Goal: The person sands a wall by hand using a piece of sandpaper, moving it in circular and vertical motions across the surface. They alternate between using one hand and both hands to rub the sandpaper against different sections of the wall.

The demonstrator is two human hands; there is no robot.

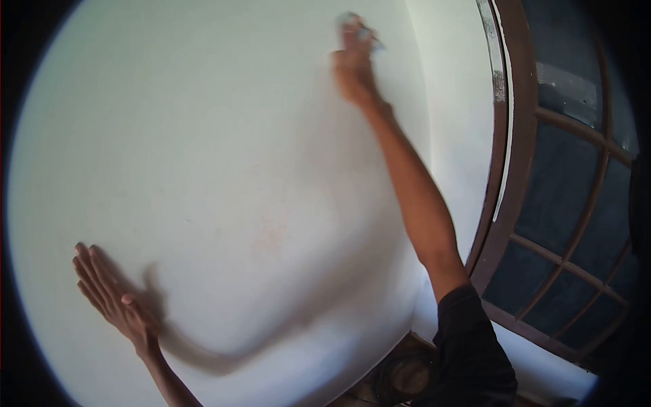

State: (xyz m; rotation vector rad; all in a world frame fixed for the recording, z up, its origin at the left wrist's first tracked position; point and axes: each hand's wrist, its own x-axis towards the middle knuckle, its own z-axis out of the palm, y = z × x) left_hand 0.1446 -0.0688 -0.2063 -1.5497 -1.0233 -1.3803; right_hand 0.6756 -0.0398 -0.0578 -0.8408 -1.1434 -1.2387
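Note:
My left hand (114, 296) lies against the pale wall (224, 136) at the lower left, its fingers stretched out and nothing held. High up, near the inner corner of the wall, my right hand (355, 66) is closed around a small grey-blue cloth-like piece (365, 32). Motion blurs that hand, so the exact kind of the piece cannot be made out. It appears to be pressed to the wall. A faint reddish smudge (270, 232) marks the wall between my two hands.
To the right stands a brown-framed window or door (522, 136) with dark glass panes and a worn edge strip. At the bottom, by the wall's foot, a round coiled-looking dark object (407, 373) sits on the floor, partly hidden by my sleeve (471, 346).

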